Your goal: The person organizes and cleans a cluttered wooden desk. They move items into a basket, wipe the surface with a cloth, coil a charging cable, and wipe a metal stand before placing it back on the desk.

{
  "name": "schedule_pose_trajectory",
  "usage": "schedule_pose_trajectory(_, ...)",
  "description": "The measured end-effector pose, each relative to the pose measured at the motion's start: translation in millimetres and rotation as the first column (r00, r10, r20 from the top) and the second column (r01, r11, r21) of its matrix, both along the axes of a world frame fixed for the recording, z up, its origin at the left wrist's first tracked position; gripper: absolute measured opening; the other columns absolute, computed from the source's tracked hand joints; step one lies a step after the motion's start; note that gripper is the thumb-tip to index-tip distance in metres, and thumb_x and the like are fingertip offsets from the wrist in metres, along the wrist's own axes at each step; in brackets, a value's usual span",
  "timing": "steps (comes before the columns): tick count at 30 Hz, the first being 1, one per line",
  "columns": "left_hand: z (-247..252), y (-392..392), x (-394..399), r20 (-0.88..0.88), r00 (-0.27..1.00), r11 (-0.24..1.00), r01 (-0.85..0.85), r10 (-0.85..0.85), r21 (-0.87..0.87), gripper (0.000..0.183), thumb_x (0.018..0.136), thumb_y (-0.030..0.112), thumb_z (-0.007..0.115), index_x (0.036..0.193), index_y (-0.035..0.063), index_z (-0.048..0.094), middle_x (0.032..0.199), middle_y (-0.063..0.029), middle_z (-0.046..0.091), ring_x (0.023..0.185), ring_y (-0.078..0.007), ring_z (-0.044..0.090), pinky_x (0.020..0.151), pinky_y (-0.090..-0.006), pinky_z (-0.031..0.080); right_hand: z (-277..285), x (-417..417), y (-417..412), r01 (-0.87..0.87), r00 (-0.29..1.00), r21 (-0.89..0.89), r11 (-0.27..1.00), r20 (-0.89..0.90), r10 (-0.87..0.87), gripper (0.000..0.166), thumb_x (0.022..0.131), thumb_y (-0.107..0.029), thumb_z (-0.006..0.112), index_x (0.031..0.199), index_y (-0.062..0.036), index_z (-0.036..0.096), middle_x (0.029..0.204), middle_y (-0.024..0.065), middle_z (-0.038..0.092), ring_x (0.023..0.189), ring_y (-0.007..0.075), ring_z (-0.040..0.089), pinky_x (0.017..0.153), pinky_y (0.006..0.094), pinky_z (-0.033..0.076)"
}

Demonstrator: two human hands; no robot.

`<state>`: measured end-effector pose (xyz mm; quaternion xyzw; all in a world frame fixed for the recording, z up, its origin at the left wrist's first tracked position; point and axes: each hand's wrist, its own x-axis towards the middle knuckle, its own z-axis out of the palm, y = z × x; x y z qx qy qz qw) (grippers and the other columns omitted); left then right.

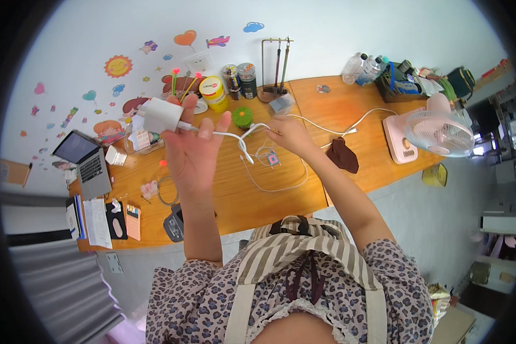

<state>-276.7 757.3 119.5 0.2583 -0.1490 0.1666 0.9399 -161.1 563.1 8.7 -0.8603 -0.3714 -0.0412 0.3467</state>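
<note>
Raised above the wooden table (249, 202), my left hand (194, 157) grips a white plug-in charger (162, 115) between thumb and fingers. From the charger a white cable (228, 133) runs past my left fingers to my right hand (293, 135). The fingertips of my right hand pinch that cable, and a bent, doubled part of it hangs between the hands. Below lies a thin white cord (279, 190) in a loose loop, beside a small pink and blue square item (273, 159). Close behind the cable stands a green round object (242, 117).
A pink fan (438, 133) and a dark brown cloth (343, 155) are at the right. Along the back stand a yellow tub (214, 94), a brush stand (271, 95), bottles (355, 69) and a filled dark box (400, 95). A laptop (92, 167) sits at the left.
</note>
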Motion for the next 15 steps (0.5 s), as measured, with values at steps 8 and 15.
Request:
schedule_pose_trajectory(8,16,-8,-92,0.186,0.968,0.980,-0.147,0.171,-0.133,0.051,0.090,0.023,0.058,0.135,0.0170,0.035,0.131,0.0059,0.047,0.076,-0.0082,0.047,0.099,-0.0420,0.035,-158,-38,84,-0.426,0.904,-0.137,0.894,-0.035,0.425,0.027,0.093,-0.030,0.050,0.098,-0.0063,0.063,0.073,0.0124,0.063,0.060,0.0270,0.061,0.056,0.0357,0.049)
schedule_pose_trajectory(15,28,-3,-201,0.259,0.844,0.883,-0.455,0.470,-0.118,0.052,0.092,0.029,0.056,0.132,0.0071,0.033,0.089,-0.0003,0.047,0.057,-0.0077,0.035,0.044,-0.0221,0.028,-78,-134,19,-0.354,0.277,0.255,0.900,-0.890,0.362,0.036,0.091,-0.036,0.056,0.090,-0.0014,0.064,0.071,0.0030,0.060,0.059,0.0111,0.056,0.053,0.0247,0.044)
